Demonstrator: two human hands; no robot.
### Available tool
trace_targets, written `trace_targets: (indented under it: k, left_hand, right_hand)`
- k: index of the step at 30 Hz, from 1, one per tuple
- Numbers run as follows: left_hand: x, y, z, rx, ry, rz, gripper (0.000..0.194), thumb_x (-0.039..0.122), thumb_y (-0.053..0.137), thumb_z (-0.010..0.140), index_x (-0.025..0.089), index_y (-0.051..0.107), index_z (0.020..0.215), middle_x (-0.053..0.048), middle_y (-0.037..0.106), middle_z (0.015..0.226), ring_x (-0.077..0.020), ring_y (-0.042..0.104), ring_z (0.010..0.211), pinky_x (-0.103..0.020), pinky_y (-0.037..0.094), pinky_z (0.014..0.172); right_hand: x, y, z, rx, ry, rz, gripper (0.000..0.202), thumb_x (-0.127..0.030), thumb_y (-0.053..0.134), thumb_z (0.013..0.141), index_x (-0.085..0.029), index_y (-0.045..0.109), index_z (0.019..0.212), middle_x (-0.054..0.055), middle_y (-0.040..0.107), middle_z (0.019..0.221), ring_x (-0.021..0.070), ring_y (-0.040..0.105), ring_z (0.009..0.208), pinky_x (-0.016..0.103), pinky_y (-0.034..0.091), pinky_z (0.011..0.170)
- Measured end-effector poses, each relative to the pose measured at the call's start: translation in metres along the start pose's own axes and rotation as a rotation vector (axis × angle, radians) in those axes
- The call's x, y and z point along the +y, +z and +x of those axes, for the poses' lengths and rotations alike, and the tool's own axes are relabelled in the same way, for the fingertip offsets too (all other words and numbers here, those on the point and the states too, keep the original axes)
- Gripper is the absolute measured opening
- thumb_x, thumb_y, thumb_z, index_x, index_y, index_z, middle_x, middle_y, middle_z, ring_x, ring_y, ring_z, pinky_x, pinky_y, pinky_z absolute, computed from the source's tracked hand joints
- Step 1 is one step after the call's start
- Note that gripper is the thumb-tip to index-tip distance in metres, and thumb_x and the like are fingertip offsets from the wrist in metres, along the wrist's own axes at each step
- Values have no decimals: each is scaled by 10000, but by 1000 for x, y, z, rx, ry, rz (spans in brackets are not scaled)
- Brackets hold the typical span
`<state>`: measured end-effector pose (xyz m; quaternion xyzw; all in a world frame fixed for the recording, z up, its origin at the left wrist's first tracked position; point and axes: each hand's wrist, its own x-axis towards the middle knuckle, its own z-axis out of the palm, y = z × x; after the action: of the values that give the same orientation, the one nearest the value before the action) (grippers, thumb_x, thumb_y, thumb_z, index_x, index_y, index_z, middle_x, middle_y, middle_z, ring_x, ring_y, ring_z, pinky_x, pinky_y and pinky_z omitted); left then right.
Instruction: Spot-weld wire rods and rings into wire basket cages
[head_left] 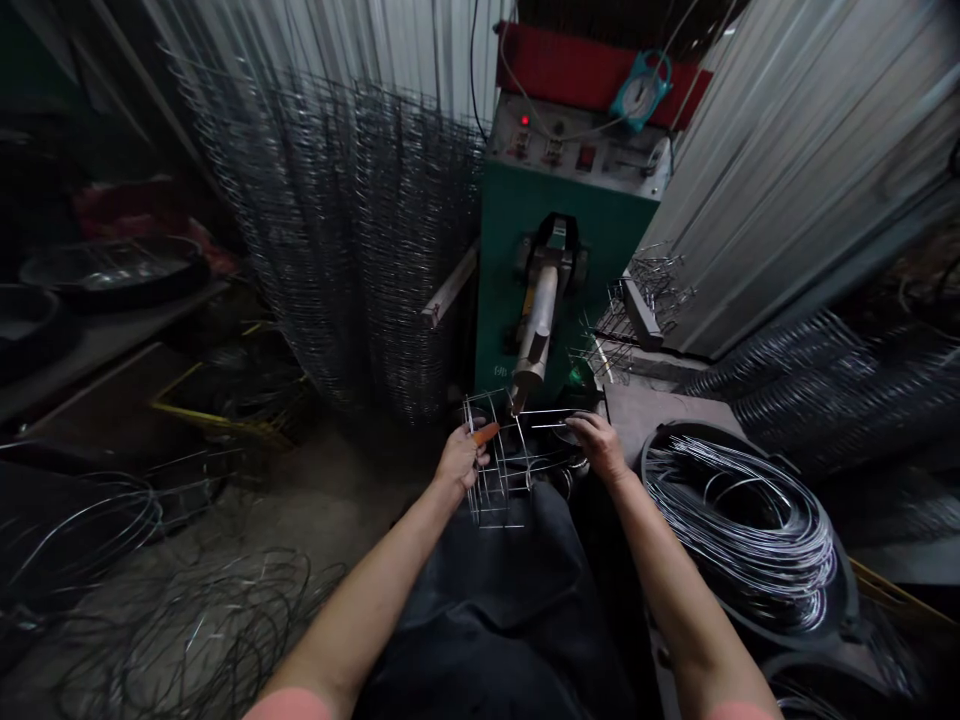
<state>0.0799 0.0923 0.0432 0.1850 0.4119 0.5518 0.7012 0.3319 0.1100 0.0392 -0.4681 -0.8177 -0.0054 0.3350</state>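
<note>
A small frame of bent metal wire (491,485) is at the tip of the green machine's metal arm (534,345). My left hand (459,460) is closed on the frame's left side, with an orange piece (486,434) at its fingers. On the other side, my right hand (596,443) pinches the ends of thin straight wires (551,412) that reach left to the machine's tip. The frame hangs just above my dark-covered lap.
The green machine (499,260) stands ahead, with a teal dial (640,92) on top. Tall stacks of wire frames (409,240) rise at its left. A tub (851,600) holds coiled wire (750,530) at right. Loose wire loops (202,640) lie lower left.
</note>
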Motion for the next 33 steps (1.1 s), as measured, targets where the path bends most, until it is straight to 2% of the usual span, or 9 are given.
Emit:
trace_targets:
  k: [7, 10, 14, 19, 22, 26, 33]
  left_hand:
    - [0, 0, -1, 51, -4, 28, 521, 257, 810, 447, 160, 492, 848, 94, 434, 533, -1, 283, 376, -147, 167, 354]
    - [1, 0, -2, 55, -10, 71, 529, 269, 796, 467, 165, 502, 893, 111, 395, 500, -11, 285, 363, -156, 198, 348]
    - [3, 3, -1, 30, 41, 86, 574, 269, 789, 474, 180, 491, 957, 112, 431, 542, -2, 271, 354, -159, 209, 347]
    - [4, 4, 0, 8, 73, 76, 607, 276, 786, 490, 190, 484, 1009, 139, 342, 502, -2, 248, 341, -157, 195, 338]
    - [5, 2, 1, -12, 88, 73, 583, 280, 783, 503, 192, 493, 1000, 127, 381, 528, 1, 259, 347, -158, 194, 334]
    - [6, 0, 4, -56, 96, 77, 513, 266, 766, 537, 188, 509, 973, 99, 458, 581, 8, 261, 358, -151, 182, 330]
    - [11, 0, 9, -15, 100, 35, 512, 229, 772, 518, 178, 501, 950, 109, 429, 545, -4, 262, 369, -155, 193, 338]
  right_hand:
    - [-17, -3, 2, 45, 76, 212, 226, -403, 535, 845, -234, 681, 877, 65, 600, 877, 208, 567, 871, 360, 483, 786]
    - [-26, -2, 1, 45, 109, 235, 220, -409, 550, 834, -231, 679, 832, 71, 567, 924, 212, 543, 922, 367, 466, 822]
    - [-36, 4, 3, 35, 167, 248, 203, -407, 590, 806, -222, 664, 763, 86, 538, 1056, 231, 500, 1029, 391, 436, 889]
    - [-36, 12, 9, 38, 187, 236, 199, -399, 603, 793, -218, 652, 728, 86, 513, 1194, 260, 435, 1120, 441, 387, 941]
    - [-35, 13, 14, 17, 173, 210, 210, -408, 595, 796, -222, 653, 717, 72, 525, 1222, 274, 406, 1129, 465, 366, 943]
    - [-36, 12, 22, -13, 166, 200, 231, -418, 572, 810, -228, 652, 705, 60, 587, 1158, 278, 410, 1083, 464, 363, 920]
    - [-35, 15, 33, -31, 168, 233, 232, -426, 574, 807, -236, 635, 690, 41, 626, 1098, 270, 423, 1033, 453, 354, 903]
